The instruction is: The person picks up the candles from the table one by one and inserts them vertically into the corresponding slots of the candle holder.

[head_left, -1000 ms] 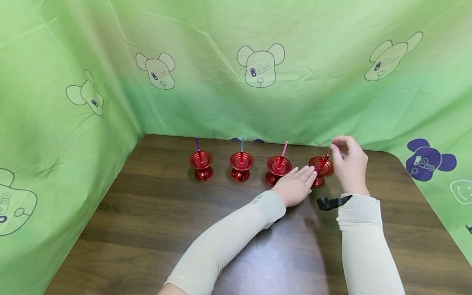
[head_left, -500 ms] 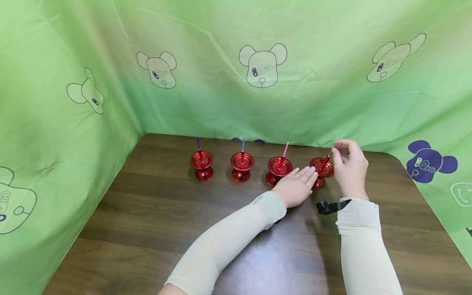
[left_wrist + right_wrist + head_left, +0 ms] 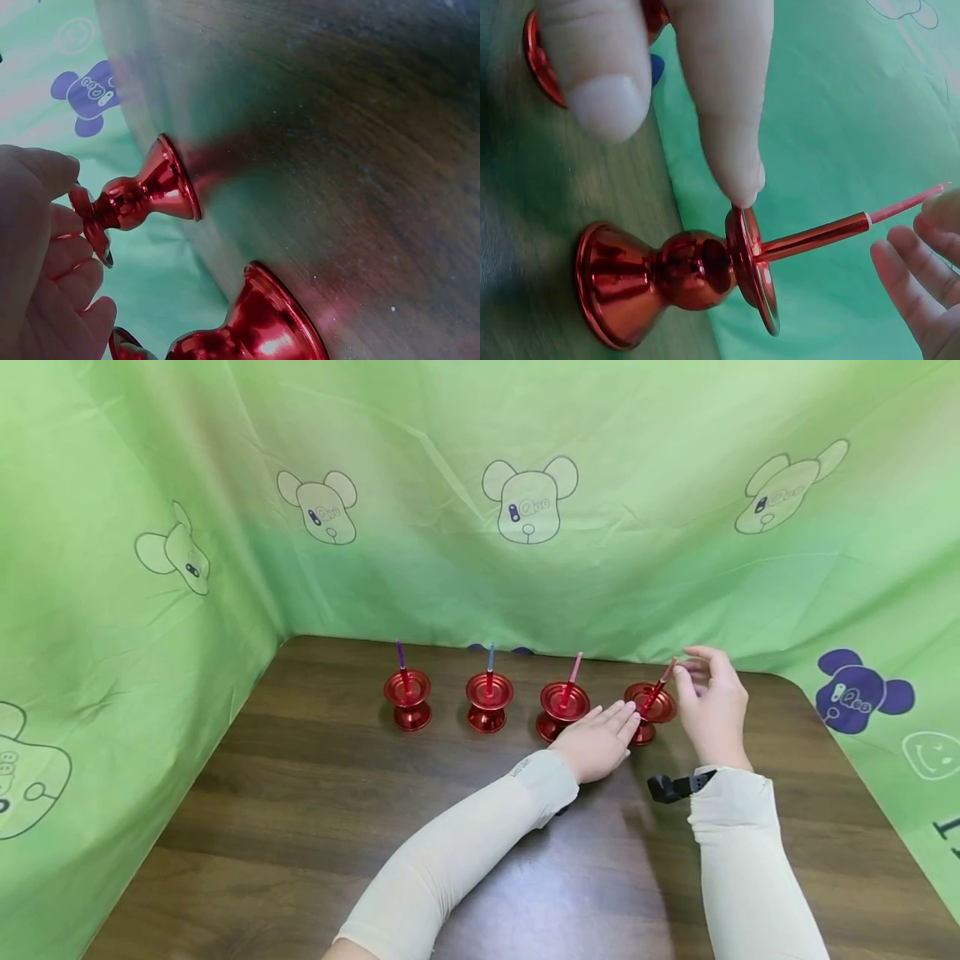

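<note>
My left hand holds the rim of the rightmost red metal candle holder. In the left wrist view its thumb and curled fingers meet at that holder's dish, while the right wrist view shows one fingertip on the edge. A thin reddish candle stands tilted to the right in this holder's tube. My right hand is beside the candle's upper end, its fingers loosely bent and spread. The candle tip shows free in the right wrist view, close to those fingertips.
Left of it stand three more red holders, with a pink candle, a blue candle and a purple candle. All are on a brown wooden table. A green printed cloth hangs behind and at the sides.
My right fingers have loosened from the reddish candle, and its upper end now shows. My left hand stays at the holder's rim. The view has shifted slightly.
</note>
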### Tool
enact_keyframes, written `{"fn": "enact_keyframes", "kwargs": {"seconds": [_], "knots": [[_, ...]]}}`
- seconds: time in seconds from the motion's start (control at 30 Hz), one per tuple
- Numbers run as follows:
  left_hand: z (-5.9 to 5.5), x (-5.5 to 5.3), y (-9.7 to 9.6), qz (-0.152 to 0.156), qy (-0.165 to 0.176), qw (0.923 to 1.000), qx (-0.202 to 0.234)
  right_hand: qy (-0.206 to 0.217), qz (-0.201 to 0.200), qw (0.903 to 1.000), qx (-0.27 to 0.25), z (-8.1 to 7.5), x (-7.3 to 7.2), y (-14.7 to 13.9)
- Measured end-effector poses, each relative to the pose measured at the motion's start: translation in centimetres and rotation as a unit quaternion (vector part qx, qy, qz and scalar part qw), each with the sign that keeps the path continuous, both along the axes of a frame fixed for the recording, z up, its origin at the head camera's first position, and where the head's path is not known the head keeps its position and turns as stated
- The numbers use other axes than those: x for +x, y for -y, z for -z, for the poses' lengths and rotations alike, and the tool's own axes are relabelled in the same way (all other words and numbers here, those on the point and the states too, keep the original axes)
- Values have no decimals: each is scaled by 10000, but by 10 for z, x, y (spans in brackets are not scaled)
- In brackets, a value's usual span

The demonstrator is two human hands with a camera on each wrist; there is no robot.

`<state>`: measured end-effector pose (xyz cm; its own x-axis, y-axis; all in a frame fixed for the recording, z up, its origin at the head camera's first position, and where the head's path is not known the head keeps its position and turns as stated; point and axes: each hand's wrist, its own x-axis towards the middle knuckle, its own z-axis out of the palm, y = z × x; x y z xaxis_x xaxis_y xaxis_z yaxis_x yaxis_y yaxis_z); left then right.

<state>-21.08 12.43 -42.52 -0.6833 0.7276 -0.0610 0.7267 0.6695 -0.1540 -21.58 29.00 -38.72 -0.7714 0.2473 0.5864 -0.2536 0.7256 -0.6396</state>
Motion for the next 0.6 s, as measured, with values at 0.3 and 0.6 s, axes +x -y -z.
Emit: {"fn": "enact_keyframes", "kwargs": {"seconds": [0.3,0.6], "knots": [[-12,6,24,871,-675,9895,940,-217,-315,9972,649,2,9,-22],[-29,14,122,1717,-2337,9157,2783,27,-525,9859,1586,11,13,-61]]}}
